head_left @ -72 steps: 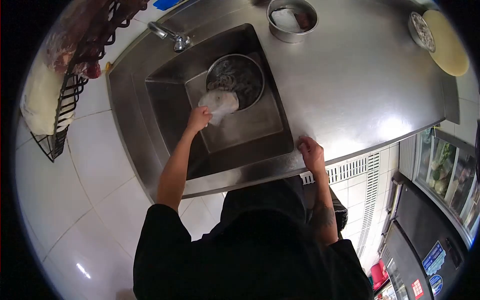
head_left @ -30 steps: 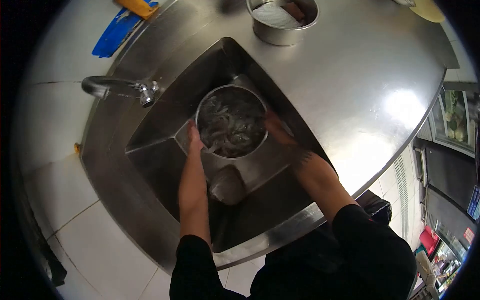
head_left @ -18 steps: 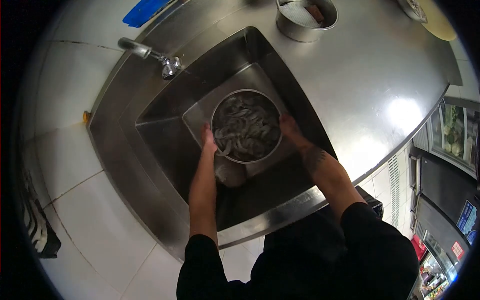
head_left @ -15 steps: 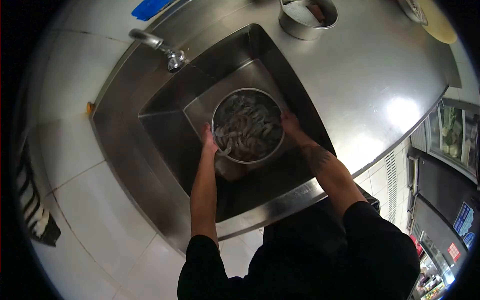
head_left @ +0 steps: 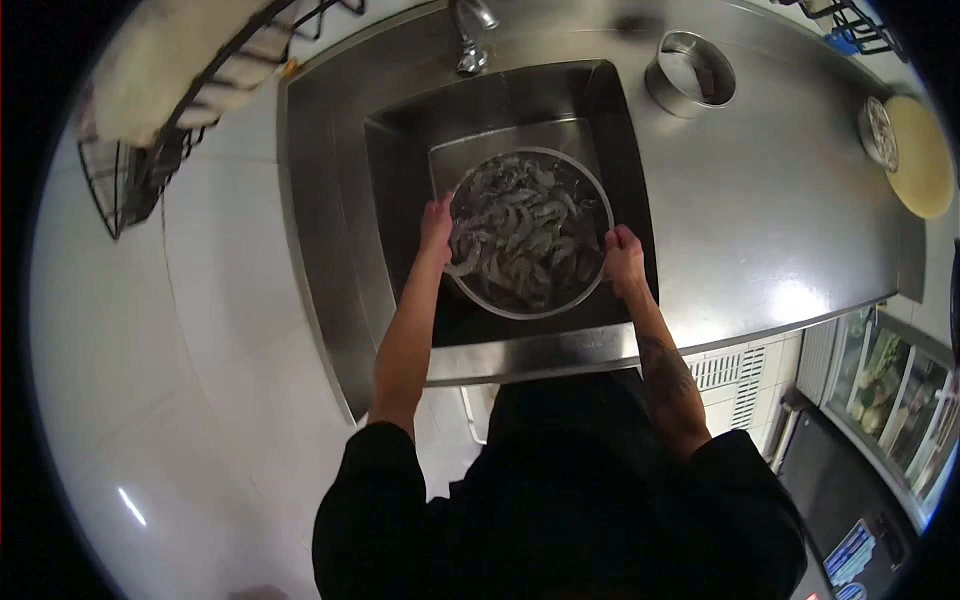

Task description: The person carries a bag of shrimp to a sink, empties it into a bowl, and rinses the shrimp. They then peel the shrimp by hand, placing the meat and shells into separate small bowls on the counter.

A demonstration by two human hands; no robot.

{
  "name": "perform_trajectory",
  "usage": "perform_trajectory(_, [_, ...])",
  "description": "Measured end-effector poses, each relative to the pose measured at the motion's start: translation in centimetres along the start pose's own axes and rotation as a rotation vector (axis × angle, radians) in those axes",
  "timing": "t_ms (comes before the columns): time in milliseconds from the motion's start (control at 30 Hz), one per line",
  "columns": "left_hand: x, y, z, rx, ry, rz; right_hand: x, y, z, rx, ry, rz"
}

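Both hands grip a round metal-rimmed bowl by opposite sides of its rim. Inside lies a heap of raw grey shrimp, wet and loosely curled. My left hand is closed at the left rim, its fingers partly hidden behind the bowl. On the right rim, my right hand is closed with the thumb uppermost. The bowl is over the stainless steel sink, nearer its front edge, and overlaps much of the basin in this view.
A faucet stands behind the sink. On the steel counter to the right sit a metal pot with a white item inside, a small metal bowl and a round yellowish board. A black wire rack hangs at upper left.
The bowl of shrimp looks larger and nearer, having come up from deep in the sink toward its front edge. Both hands moved with it, still gripping. The view has also turned.
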State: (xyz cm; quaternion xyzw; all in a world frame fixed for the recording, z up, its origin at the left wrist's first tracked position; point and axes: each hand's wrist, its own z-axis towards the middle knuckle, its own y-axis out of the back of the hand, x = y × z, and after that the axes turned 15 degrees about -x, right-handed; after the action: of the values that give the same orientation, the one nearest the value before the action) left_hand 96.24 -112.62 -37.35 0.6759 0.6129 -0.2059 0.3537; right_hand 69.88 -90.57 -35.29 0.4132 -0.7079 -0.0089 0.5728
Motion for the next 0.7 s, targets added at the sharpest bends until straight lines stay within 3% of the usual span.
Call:
perform_trajectory(67, [-1.0,-0.4,-0.6,-0.131,-0.029,0.194,0.1,0.2,0.1,-0.001,0.054,-0.058])
perform_trajectory(167, [-1.0,-0.6,-1.1,-0.167,-0.119,0.188,1.2,1.1,-1.0,-0.043,0.106,-0.095])
perform_trajectory(400, [0.8,-1.4,-1.2,-0.151,-0.161,0.078,1.8,3.1,-2.0,-0.061,0.13,-0.077])
perform_trajectory(467, [1.2,-1.6,-0.7,-0.12,-0.159,0.117,1.9,3.4,-2.0,-0.1,0.268,-0.093])
perform_trajectory(700, [0.9,-2.4,-2.0,-0.132,-0.115,0.166,2.9,4.6,-3.1,-0.129,0.145,-0.029])
